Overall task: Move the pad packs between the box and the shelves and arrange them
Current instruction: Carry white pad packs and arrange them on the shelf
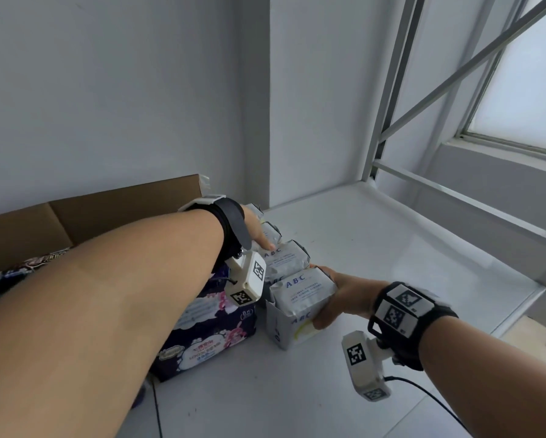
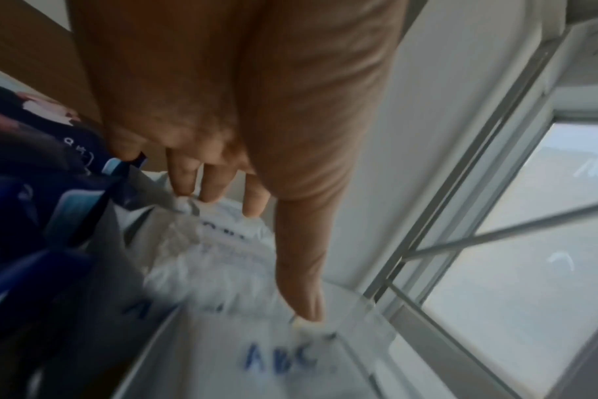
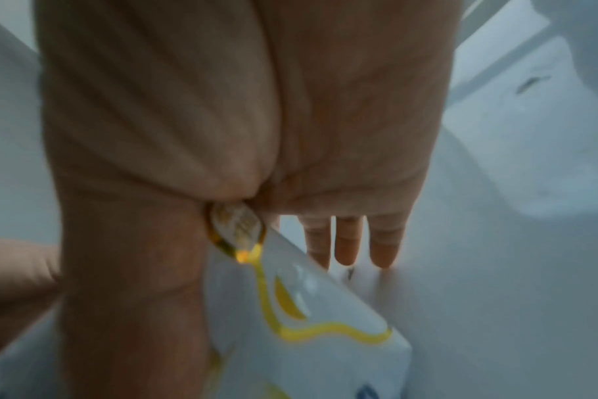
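Right hand (image 1: 336,298) grips the nearest white pack (image 1: 300,295), thumb and fingers clamped round it; left hand (image 1: 259,230), fingers straight and slightly spread, touches the row behind.

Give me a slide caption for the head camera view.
Right hand grips a white ABC pad pack at the row's front on the white shelf; left hand steadies packs behind.

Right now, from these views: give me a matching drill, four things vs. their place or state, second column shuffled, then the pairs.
Things:
1. nearest white ABC pack
2. dark floral pad pack
3. cardboard box
4. left hand

Place or state:
A. against the wall, flap up, behind the left forearm
B. gripped by the right hand
C. resting on the white ABC packs farther back
D. standing on the shelf, left of the white row

Pairs: 1-B, 2-D, 3-A, 4-C
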